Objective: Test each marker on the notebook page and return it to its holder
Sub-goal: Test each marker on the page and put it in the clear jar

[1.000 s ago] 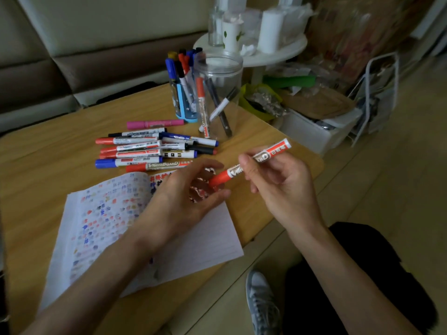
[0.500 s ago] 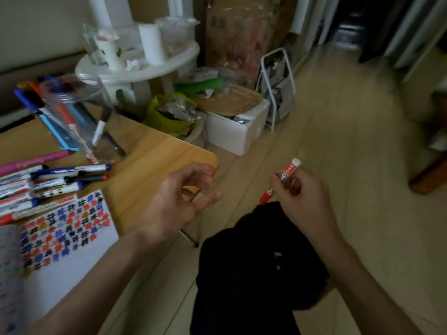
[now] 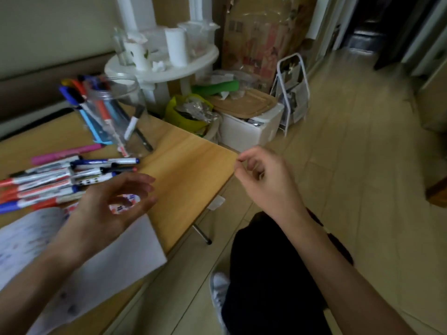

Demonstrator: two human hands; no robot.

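My left hand point(image 3: 108, 209) hovers open, fingers spread, over the top right corner of the notebook point(image 3: 116, 257), whose page is covered in coloured marks. My right hand point(image 3: 263, 180) is off the table's right corner with loosely curled fingers, and no marker shows in it. Several markers point(image 3: 48, 184) lie in a row on the wooden table point(image 3: 188, 170), with a pink marker point(image 3: 65, 153) behind them. A clear jar point(image 3: 118, 117) holds a few markers. Beside it, a blue holder point(image 3: 96, 131) is full of markers.
A white round side table point(image 3: 164, 68) with cups and rolls stands behind the desk. On the floor are a green bag point(image 3: 179, 112), a white box point(image 3: 251, 126) and a white wire rack point(image 3: 292, 93). My dark trouser leg and shoe point(image 3: 219, 291) are below.
The red marker held in my right hand earlier is no longer seen in it. The view swung right, then partly back. My right hand moved up toward the table corner.
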